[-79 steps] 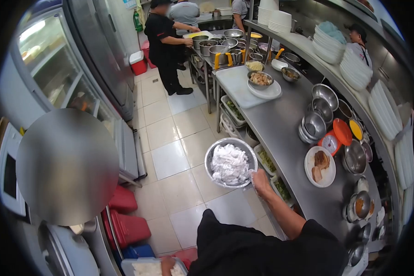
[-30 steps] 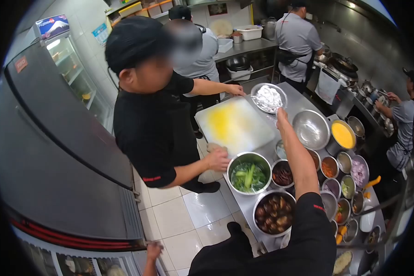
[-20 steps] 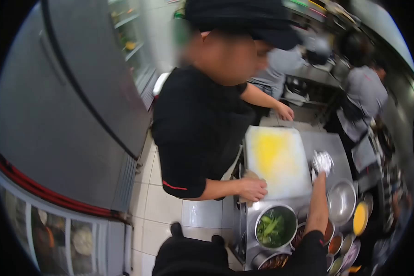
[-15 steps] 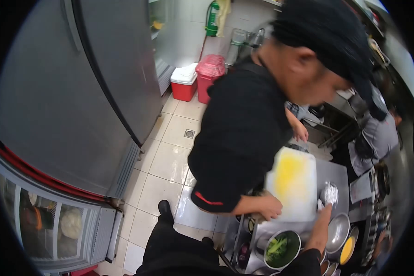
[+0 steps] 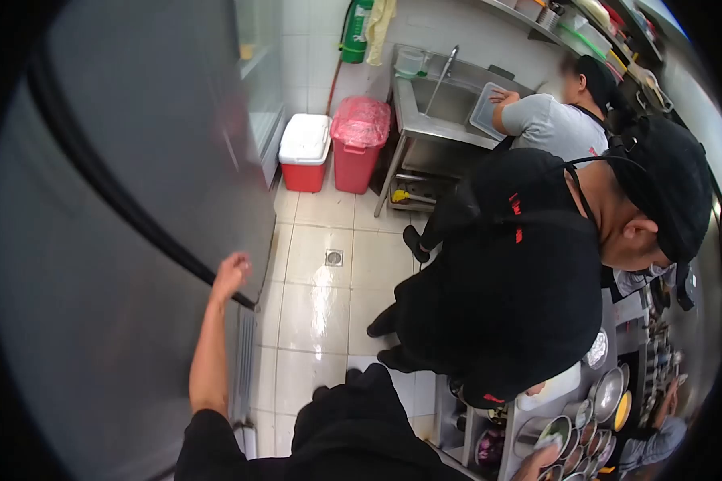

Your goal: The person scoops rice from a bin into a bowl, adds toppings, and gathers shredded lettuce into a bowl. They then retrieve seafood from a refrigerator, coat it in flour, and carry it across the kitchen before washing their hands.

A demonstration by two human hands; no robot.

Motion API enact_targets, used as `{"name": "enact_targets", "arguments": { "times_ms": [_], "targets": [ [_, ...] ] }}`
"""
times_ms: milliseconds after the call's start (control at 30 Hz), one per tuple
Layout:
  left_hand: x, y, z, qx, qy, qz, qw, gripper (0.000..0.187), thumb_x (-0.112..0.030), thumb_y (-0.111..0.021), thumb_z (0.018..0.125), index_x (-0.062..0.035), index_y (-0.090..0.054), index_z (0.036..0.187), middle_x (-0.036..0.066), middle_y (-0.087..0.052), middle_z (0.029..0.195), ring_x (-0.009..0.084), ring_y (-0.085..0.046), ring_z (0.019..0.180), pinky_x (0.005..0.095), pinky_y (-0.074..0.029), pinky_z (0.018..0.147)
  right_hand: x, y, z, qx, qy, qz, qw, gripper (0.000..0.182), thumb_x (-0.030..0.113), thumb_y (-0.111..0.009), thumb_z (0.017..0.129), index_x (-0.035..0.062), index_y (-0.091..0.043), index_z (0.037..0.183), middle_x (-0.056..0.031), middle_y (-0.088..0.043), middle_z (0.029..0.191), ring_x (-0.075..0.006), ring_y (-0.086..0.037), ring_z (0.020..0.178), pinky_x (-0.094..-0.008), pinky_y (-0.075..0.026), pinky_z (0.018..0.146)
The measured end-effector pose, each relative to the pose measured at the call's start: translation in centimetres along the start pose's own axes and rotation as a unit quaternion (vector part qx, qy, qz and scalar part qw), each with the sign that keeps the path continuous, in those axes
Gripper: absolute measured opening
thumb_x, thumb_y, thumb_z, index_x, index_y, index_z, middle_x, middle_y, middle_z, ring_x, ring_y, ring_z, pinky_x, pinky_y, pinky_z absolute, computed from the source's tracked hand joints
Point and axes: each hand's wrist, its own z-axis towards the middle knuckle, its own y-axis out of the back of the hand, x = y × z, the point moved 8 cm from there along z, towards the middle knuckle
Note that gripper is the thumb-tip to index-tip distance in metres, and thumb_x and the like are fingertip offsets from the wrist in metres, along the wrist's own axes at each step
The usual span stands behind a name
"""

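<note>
While a co-worker (image 5: 505, 280) in black stands beside the counter (image 5: 553, 389), the left hand (image 5: 231, 274) curls on the fridge door (image 5: 136, 200) edge; right hand out of view

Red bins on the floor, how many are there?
2. A red cooler with a white lid stands beside the fridge; a red bin with a pink liner stands right of it, by the sink. Others may be hidden.
</note>
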Motion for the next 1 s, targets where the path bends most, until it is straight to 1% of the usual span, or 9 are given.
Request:
{"name": "enact_targets", "arguments": {
  "times_ms": [67,267,400,500,767,833,933,967,1000],
  "targets": [
    [-4.6,0.7,6.5,0.014,-0.047,0.037,0.998,0.029,-0.011,-0.047,0.082,-0.0020,-0.052,0.110,0.006,-0.058,0.087,0.0134,-0.056,0.072,0.0270,-0.045,0.053,-4.5,1.1,-7.5,-0.015,-0.044,-0.066,0.997,0.026,0.007,-0.043,0.077,-0.0033,-0.060,0.094,-0.0096,-0.060,0.082,-0.0211,-0.057,0.071,-0.0302,-0.047,0.063],
    [-5.2,6.3,17.2,0.084,0.128,0.031,0.988,0.034,-0.013,-0.047,0.082,-0.0038,-0.046,0.115,0.006,-0.057,0.084,0.0138,-0.056,0.069,0.0305,-0.048,0.058,-13.7,-8.2,-28.0,0.086,-0.179,-0.213,0.957,0.024,0.006,-0.045,0.076,-0.0037,-0.060,0.092,-0.0090,-0.059,0.079,-0.0219,-0.056,0.069,-0.0315,-0.047,0.062],
    [-4.5,5.3,15.3,0.127,0.227,0.040,0.965,0.037,-0.015,-0.056,0.080,-0.0050,-0.047,0.114,0.006,-0.059,0.094,0.0151,-0.058,0.078,0.0323,-0.048,0.062,-14.6,-18.2,-37.5,0.214,-0.220,-0.246,0.920,0.022,0.006,-0.046,0.075,-0.0040,-0.060,0.090,-0.0087,-0.059,0.077,-0.0223,-0.056,0.068,-0.0324,-0.047,0.062],
    [-3.9,4.2,15.6,0.137,0.258,0.057,0.955,0.039,-0.018,-0.048,0.081,-0.0046,-0.045,0.117,0.007,-0.060,0.095,0.0180,-0.058,0.081,0.0342,-0.047,0.066,-13.8,-24.6,-42.8,0.280,-0.240,-0.257,0.893,0.021,0.006,-0.047,0.075,-0.0042,-0.060,0.088,-0.0084,-0.059,0.076,-0.0227,-0.056,0.067,-0.0331,-0.047,0.062],
    [5.9,-0.4,25.0,0.190,0.415,-0.024,0.889,0.035,-0.020,-0.045,0.086,-0.0001,-0.048,0.115,0.012,-0.060,0.095,0.0232,-0.060,0.074,0.0355,-0.050,0.058,-13.3,-32.4,-52.3,0.290,-0.311,-0.326,0.844,0.019,0.006,-0.049,0.073,-0.0048,-0.060,0.085,-0.0076,-0.058,0.073,-0.0237,-0.056,0.065,-0.0349,-0.047,0.061],
    [5.6,-4.0,32.4,0.210,0.375,0.023,0.903,0.033,-0.022,-0.047,0.086,0.0001,-0.051,0.111,0.010,-0.060,0.091,0.0213,-0.059,0.070,0.0342,-0.049,0.057,-13.0,-34.2,-54.1,0.281,-0.327,-0.340,0.836,0.018,0.006,-0.050,0.073,-0.0049,-0.060,0.084,-0.0074,-0.058,0.072,-0.0239,-0.056,0.064,-0.0353,-0.047,0.061],
    [-0.3,-12.7,46.0,0.260,0.196,0.070,0.943,0.030,-0.024,-0.048,0.087,-0.0022,-0.058,0.104,0.008,-0.062,0.091,0.0144,-0.057,0.071,0.0280,-0.046,0.057,-13.7,-39.2,-54.6,0.261,-0.289,-0.345,0.854,0.017,0.006,-0.051,0.072,-0.0051,-0.060,0.082,-0.0072,-0.058,0.071,-0.0243,-0.056,0.063,-0.0360,-0.047,0.061],
    [-3.5,-16.0,49.5,0.283,0.215,0.075,0.931,0.030,-0.022,-0.047,0.088,-0.0010,-0.057,0.106,0.009,-0.063,0.094,0.0158,-0.058,0.075,0.0283,-0.046,0.060,-13.5,-42.7,-53.7,0.246,-0.222,-0.323,0.886,0.017,0.006,-0.051,0.072,-0.0052,-0.060,0.082,-0.0071,-0.058,0.070,-0.0244,-0.056,0.063,-0.0362,-0.047,0.061],
    [-8.8,-18.9,52.3,0.282,0.132,0.082,0.947,0.030,-0.022,-0.047,0.087,-0.0005,-0.056,0.108,0.009,-0.062,0.095,0.0165,-0.058,0.080,0.0290,-0.047,0.064,-7.6,-47.0,-53.3,0.194,-0.076,-0.245,0.947,0.017,0.003,-0.050,0.072,-0.0044,-0.060,0.084,-0.0068,-0.058,0.071,-0.0240,-0.056,0.063,-0.0356,-0.047,0.060]
  ]
}}
